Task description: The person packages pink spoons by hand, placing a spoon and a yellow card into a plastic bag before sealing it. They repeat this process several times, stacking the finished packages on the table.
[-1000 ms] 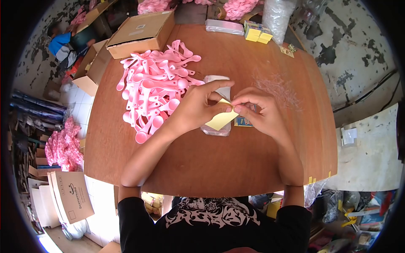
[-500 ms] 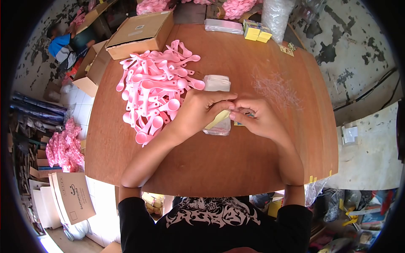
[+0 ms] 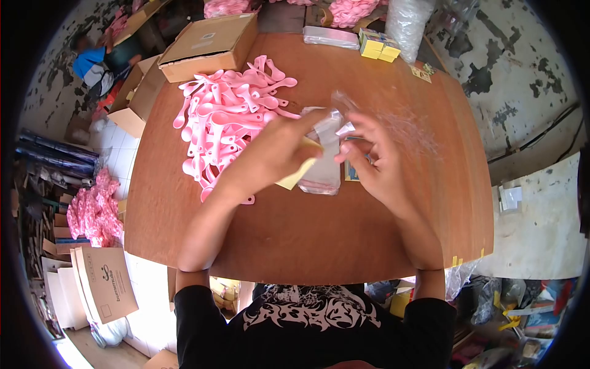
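My left hand (image 3: 276, 152), slightly blurred, is closed on a yellow card (image 3: 299, 174) that slants down below its fingers. Clear film glints near its fingertips. To the right, my right hand (image 3: 378, 157) has its thumb and fingers parted. A small shiny scrap of clear plastic (image 3: 346, 129) shows at those fingertips. Beneath and between both hands lies a stack of clear plastic bags (image 3: 322, 174). A small printed card stack (image 3: 351, 171) is partly hidden behind my right hand. Pink plastic spoons (image 3: 224, 120) are heaped to the left, partly covered by my left forearm.
Thin clear strips (image 3: 409, 129) lie scattered on the brown table (image 3: 319, 246), right of the hands. A cardboard box (image 3: 209, 46) stands at the back left. Farther back are a clear-wrapped pack (image 3: 330, 37) and yellow-edged card stacks (image 3: 378, 46). A person (image 3: 92, 67) is at far left.
My hands, which met at the fingertips, have drawn apart. The left has gone left and down with the yellow card; the right has loosened its pinch and turned its fingers up.
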Demonstrator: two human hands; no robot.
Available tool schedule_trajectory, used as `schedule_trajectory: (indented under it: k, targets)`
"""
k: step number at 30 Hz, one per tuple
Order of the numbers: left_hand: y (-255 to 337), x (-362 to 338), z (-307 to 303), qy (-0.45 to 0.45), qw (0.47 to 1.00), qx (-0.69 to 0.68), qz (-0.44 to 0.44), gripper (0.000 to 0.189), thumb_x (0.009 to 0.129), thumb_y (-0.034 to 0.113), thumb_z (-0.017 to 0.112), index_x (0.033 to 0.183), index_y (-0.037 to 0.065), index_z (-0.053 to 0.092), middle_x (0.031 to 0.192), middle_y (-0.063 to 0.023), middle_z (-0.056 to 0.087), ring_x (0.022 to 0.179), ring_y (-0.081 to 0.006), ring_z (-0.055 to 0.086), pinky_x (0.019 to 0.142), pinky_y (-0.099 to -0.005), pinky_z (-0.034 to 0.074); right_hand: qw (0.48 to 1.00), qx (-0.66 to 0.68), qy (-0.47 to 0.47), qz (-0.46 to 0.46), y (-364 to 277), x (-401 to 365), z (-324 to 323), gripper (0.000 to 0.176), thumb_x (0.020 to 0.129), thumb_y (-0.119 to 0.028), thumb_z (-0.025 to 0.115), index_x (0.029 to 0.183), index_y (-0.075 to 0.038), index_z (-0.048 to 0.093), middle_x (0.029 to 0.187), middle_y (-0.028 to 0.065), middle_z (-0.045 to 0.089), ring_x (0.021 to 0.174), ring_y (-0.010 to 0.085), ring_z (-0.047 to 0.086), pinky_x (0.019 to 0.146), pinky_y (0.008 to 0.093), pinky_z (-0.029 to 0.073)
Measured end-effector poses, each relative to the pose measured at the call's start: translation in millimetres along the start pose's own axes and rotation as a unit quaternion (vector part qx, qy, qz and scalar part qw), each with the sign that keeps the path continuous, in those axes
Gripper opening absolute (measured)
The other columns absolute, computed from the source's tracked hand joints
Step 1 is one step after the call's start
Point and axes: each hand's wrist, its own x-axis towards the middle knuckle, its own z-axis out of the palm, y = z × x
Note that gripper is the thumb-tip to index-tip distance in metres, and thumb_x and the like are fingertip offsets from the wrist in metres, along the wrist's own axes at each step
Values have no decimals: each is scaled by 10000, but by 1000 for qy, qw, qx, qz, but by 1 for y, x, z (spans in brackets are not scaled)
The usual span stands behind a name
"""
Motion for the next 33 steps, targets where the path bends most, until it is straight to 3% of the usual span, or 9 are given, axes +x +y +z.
schedule_trajectory:
  k: [1,3,6,10,12,13,27,31,33]
  targets:
    - [-4,1,-9,40,999,27,18,544,787,-8,716,1300,1,536,963,-166,707,836,-235,709,722,-343,546,991,80,99,32,-4,2,7,219,879,-24,624,1098,-34,622,915,129,667,780,202,682,664,327,524]
    - [1,-2,-30,69,994,-31,-79,503,808,-7,707,1283,-11,543,966,-130,715,809,-163,699,691,-304,545,990,80,112,14,7,5,16,269,875,-35,632,1141,-66,603,941,116,655,762,216,681,667,326,527]
    - [-7,-5,-43,168,986,2,-22,501,782,-12,708,1258,-32,550,885,-215,693,781,-313,700,677,-361,533,966,-205,-120,-106,33,11,33,271,858,-97,659,1127,-121,628,878,107,674,742,263,670,667,349,537]
    - [-8,-8,-50,177,984,22,-13,491,789,-1,714,1251,-30,552,901,-203,698,801,-314,704,679,-357,534,930,-290,-172,-146,43,19,78,296,811,-172,723,1077,-63,654,903,129,688,762,295,680,675,395,538]
    - [-6,-9,-52,173,984,32,-32,481,814,-18,713,1270,7,561,907,-107,715,730,-87,623,614,-268,506,905,-364,-208,-77,33,27,97,391,746,-277,780,1041,-51,660,884,148,677,743,307,670,650,430,532]
    - [-6,-10,-52,174,984,32,-31,481,814,-18,713,1270,7,561,907,-107,715,730,-87,623,614,-268,506,904,-364,-208,-78,35,27,104,391,746,-277,780,1041,-51,660,884,148,677,743,307,670,650,430,532]
    - [-3,-14,-57,188,982,31,-17,507,813,-25,709,1292,6,548,953,-116,726,860,-123,681,700,-278,530,912,-379,-142,-67,16,4,69,299,719,-155,738,964,-53,599,684,128,635,644,316,653,552,442,506]
    - [-6,-12,-54,185,982,35,17,519,812,-24,709,1302,9,541,984,-121,721,883,-145,691,729,-284,534,852,-489,-175,-61,17,-3,25,278,724,-190,725,912,-40,587,721,125,658,659,308,655,577,429,508]
    - [-3,-12,-52,203,977,48,49,447,772,10,735,1188,-34,578,899,-190,692,807,-321,698,702,-365,521,829,-524,-189,-56,17,-4,19,258,729,-182,721,900,-43,588,727,123,659,688,308,656,597,427,510]
